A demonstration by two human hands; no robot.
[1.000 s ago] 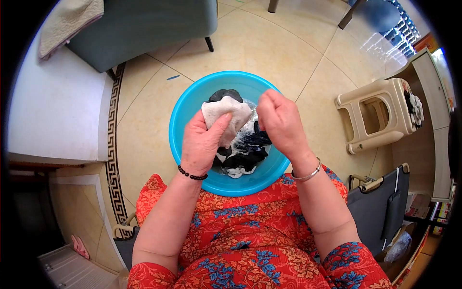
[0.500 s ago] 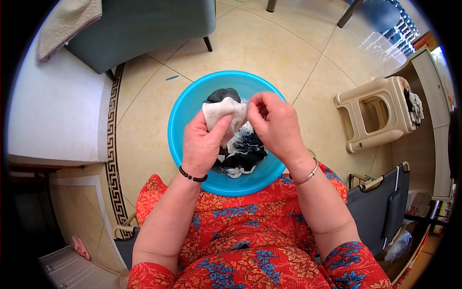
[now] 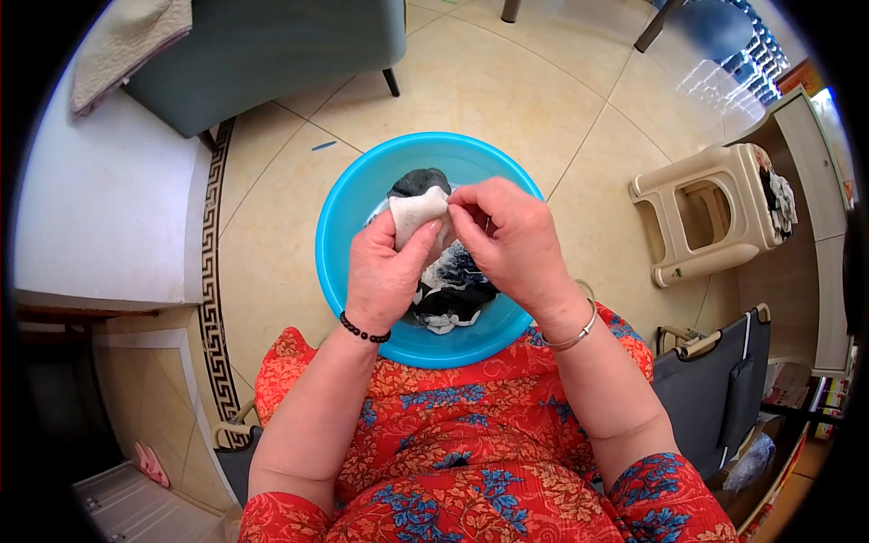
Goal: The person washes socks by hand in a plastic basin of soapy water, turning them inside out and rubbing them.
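Above a blue basin (image 3: 337, 303), my left hand (image 3: 385, 271) grips a white sock (image 3: 416, 211), its thumb pressed on the fabric. My right hand (image 3: 507, 240) pinches the right edge of the same sock between thumb and fingertips. Just beyond the sock sits a bundle of dark grey fabric (image 3: 419, 181); whether it joins the sock I cannot tell. Below my hands, wet black and white garments (image 3: 457, 299) lie in the basin with some suds, partly hidden by my hands.
A beige plastic stool (image 3: 670, 217) stands on the right with black and white cloth items (image 3: 780, 204) on it. A grey-green armchair (image 3: 281, 63) is at the upper left. A folded grey chair (image 3: 711, 389) is at the lower right, and pink slippers (image 3: 152, 463) at the lower left.
My right hand has moved slightly left, closer to my left hand, and now pinches the sock's edge nearer its middle. The sock is bunched up more.
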